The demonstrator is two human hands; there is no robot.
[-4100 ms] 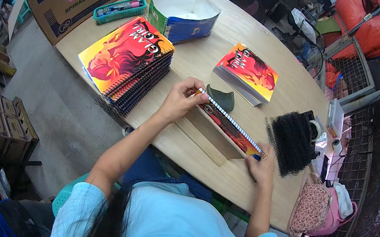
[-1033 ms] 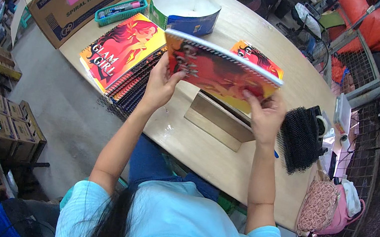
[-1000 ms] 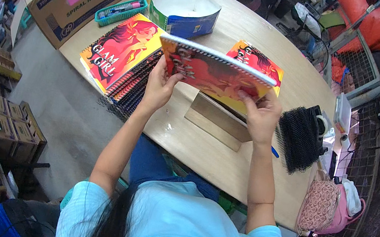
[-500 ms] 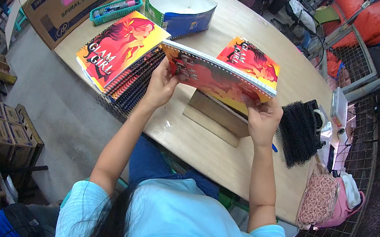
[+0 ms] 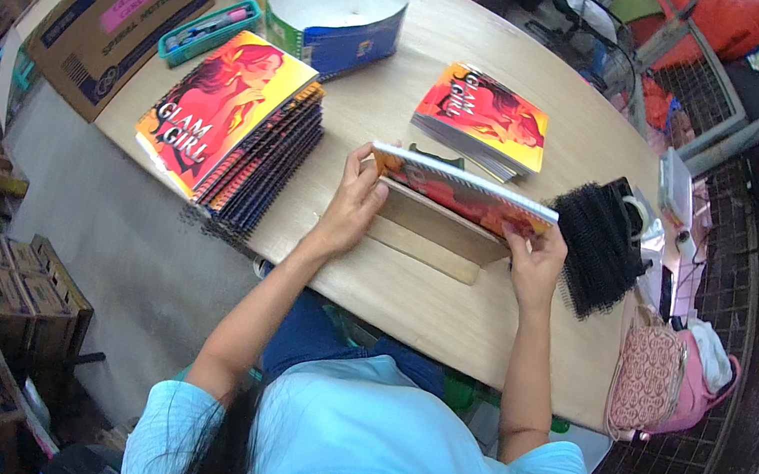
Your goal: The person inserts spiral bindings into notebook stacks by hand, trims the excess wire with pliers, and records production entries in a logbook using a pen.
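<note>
Left hand (image 5: 351, 204): pinches notebook (image 5: 468, 193), left end
Right hand (image 5: 536, 261): pinches right end
Notebook: white edge up; best kept level
Wooden stand (image 5: 443, 220): good for bracing pages evenly

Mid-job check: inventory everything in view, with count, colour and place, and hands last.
table: 1, beige, centre
held notebook: 1, red and yellow, mid-table
wooden stand: 1, brown, in front of held notebook
spiral-bound notebooks: several, red and yellow, stacked left
far notebook stack: 1, red and yellow, right of centre
binding coils: many, black, right
open-topped container: 1, blue, green, white, far side
basket: 1, teal, left of container
cardboard boxes: at least 2, brown, upper left
cartons: several, brown, lower left
patterned pouch: 1, pink, right edge
bag: 1, pink, beside pouch
sheeting: orange-red, upper right
shirt: 1, light blue, bottom
left hand: 1, at held notebook's left end
right hand: 1, at held notebook's right end
</note>
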